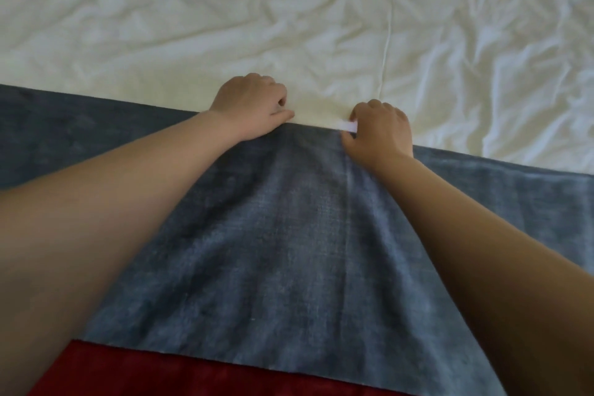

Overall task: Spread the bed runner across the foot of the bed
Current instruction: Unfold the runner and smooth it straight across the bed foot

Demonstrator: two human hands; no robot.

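A blue-grey velvet bed runner [289,235] lies flat across the bed from the left edge of the view to the right. Its far edge runs slanted against the white sheet. My left hand [254,106] pinches that far edge near the middle, fingers curled. My right hand [379,128] pinches the same edge a short way to the right, with a small white tag between its fingertips. Both forearms stretch out over the runner.
A wrinkled white sheet [321,16] covers the bed beyond the runner, with a seam line running down its middle. A dark red cloth [135,373] shows below the runner's near edge at the bottom left.
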